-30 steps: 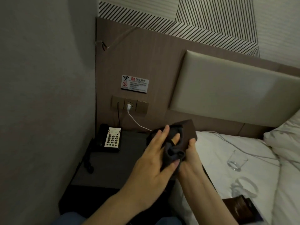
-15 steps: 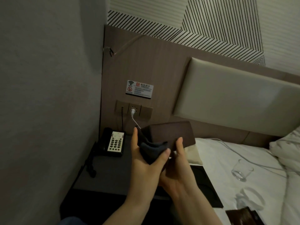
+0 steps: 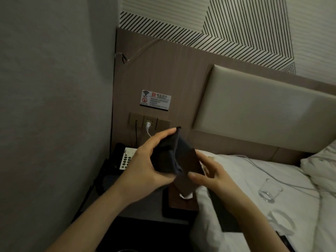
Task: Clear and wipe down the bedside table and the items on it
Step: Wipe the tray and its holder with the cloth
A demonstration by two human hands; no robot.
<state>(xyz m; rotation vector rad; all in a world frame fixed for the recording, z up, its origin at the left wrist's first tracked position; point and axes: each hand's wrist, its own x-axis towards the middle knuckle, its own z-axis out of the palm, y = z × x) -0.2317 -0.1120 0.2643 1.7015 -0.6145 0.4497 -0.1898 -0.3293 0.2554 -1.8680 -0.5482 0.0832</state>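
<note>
While the dark cloth [image 3: 168,155] was gripped in the left hand [image 3: 145,166] at the centre of the frame, it was pressed against a brown box [image 3: 189,168] that was held from the right by the right hand [image 3: 212,176]. The left hand's fingers [image 3: 160,137] were wrapped over the top of the cloth and its thumb was tucked under the lower edge; the right hand's thumb was laid against the box's lower face, with the other fingers hidden behind it. The box was tilted, one corner up near the wall sockets [image 3: 150,121], and a bit of white tissue [image 3: 186,195] was seen at its lower end. Both were held above the bedside table [image 3: 143,206], whose dark top was seen at lower centre. On the table, at centre left, a black telephone [image 3: 123,158] with a pale keypad was stood against the wall corner, partly hidden by the left hand. A dark tray [image 3: 179,206] with a wood-coloured inside was lain at the table's right edge, just beside the white bed [image 3: 254,188]. On the bed, at right of the frame, a clear glass [image 3: 270,190] was lain on its side, and a white cable [image 3: 258,166] was trailed across the sheet. A white plug [image 3: 147,126] was fitted in the middle socket, below a small notice [image 3: 156,100] on the wooden panel.
</note>
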